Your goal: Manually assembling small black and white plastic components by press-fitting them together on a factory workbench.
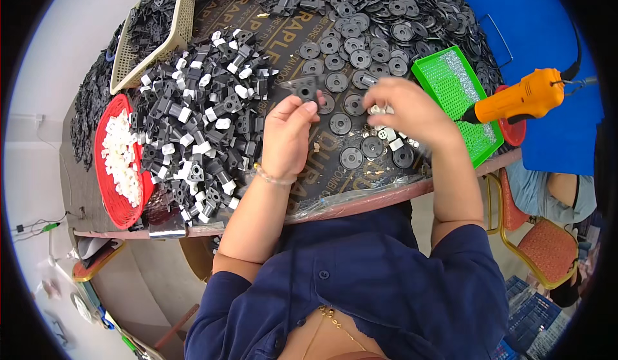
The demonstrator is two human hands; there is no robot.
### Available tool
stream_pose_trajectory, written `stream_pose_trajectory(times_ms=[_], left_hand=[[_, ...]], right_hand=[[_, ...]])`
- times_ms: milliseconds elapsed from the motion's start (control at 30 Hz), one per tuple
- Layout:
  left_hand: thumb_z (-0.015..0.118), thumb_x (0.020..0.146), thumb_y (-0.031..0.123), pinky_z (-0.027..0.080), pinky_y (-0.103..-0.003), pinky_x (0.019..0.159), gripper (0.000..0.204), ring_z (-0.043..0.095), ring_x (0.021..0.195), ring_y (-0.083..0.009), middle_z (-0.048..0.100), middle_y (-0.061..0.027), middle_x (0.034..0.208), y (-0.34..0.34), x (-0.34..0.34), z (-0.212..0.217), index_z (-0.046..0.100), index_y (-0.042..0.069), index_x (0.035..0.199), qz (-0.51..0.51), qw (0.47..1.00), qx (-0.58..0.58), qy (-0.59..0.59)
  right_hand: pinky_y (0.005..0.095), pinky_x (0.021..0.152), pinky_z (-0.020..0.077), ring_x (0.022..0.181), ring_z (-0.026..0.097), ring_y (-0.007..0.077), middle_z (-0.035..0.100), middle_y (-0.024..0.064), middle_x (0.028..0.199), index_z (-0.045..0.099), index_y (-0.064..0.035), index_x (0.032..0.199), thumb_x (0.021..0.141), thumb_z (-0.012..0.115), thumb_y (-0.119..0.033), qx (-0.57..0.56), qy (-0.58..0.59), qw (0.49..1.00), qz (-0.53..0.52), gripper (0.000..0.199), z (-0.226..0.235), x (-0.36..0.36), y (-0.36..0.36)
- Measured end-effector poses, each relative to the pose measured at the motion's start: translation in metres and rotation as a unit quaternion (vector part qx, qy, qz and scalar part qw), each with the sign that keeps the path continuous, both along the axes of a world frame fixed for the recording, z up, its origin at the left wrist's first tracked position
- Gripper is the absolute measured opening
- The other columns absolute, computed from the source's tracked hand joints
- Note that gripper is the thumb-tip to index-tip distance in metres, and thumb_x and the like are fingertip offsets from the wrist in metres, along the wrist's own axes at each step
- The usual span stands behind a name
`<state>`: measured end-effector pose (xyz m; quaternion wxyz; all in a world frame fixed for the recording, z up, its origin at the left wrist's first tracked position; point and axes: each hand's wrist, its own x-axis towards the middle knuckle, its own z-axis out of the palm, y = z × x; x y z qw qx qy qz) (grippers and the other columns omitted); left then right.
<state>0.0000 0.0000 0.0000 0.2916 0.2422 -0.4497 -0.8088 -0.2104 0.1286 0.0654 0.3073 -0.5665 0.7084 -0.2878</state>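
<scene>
My left hand pinches a dark block-like plastic part with a round hole between thumb and fingertips, raised above the table. To its right, my right hand has its fingers curled over a small group of white plastic pieces. Whatever lies in those fingertips is hidden, and the hand is slightly blurred. Black round discs with centre holes lie under and between both hands. Left of my left hand spreads a heap of black parts with white pieces fitted to them.
A red basket of white pieces stands at the left, a cream basket of black parts behind it. A green tray holds small silvery pieces; an orange power screwdriver hangs over it. Discs pile up at the far right.
</scene>
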Motion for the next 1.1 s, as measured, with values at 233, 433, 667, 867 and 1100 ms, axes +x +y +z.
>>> stream_pose_trajectory(times_ms=[233,433,667,867,1100], left_hand=[[0.062,0.091,0.001,0.048,-0.029,0.078,0.052,0.063,0.094,-0.0191,0.065,-0.0072,0.104,0.014,-0.010,0.021,0.042,0.015,0.137,0.026,0.982,0.130,0.132],[0.065,0.089,0.002,0.048,-0.029,0.077,0.055,0.062,0.089,-0.0152,0.066,-0.0068,0.105,0.012,-0.009,0.014,0.040,0.013,0.137,0.048,0.980,0.133,0.138],[0.069,0.087,-0.002,0.050,-0.028,0.079,0.056,0.062,0.089,-0.0132,0.066,-0.0080,0.111,0.010,-0.012,0.010,0.045,0.008,0.135,0.094,0.983,0.068,0.139],[0.067,0.087,-0.007,0.051,-0.033,0.096,0.057,0.063,0.108,-0.0181,0.064,-0.0103,0.119,0.023,-0.017,0.015,0.043,0.006,0.136,0.129,0.984,-0.026,0.118],[0.068,0.089,0.002,0.056,-0.032,0.080,0.072,0.068,0.092,-0.0195,0.069,-0.0106,0.100,0.020,-0.010,0.017,0.029,0.015,0.148,-0.012,0.983,0.092,0.160]], right_hand=[[0.0375,0.086,0.0488,0.099,0.061,0.0289,0.062,0.0103,0.095,0.067,-0.0014,0.088,0.077,0.072,-0.003,-0.114,0.195,0.973,0.033,0.013,-0.025,0.007,0.024],[0.0274,0.081,0.0531,0.096,0.065,0.0168,0.063,0.0054,0.103,0.069,0.0024,0.101,0.088,0.063,0.002,-0.169,-0.334,0.923,-0.084,0.014,-0.016,0.044,-0.008],[0.0276,0.083,0.0561,0.090,0.066,0.0133,0.065,0.0087,0.099,0.059,0.0026,0.108,0.085,0.070,0.005,-0.152,-0.448,0.874,-0.115,0.026,-0.031,0.056,-0.037],[0.0277,0.080,0.0572,0.088,0.069,0.0150,0.070,0.0109,0.097,0.062,0.0024,0.099,0.082,0.072,0.008,-0.168,-0.432,0.875,-0.138,0.020,-0.039,0.061,-0.031],[0.0334,0.096,0.0457,0.127,0.050,0.0181,0.056,0.0110,0.134,0.051,-0.0009,0.135,0.067,0.087,-0.007,-0.199,-0.331,0.922,-0.032,0.077,-0.027,0.045,-0.031]])
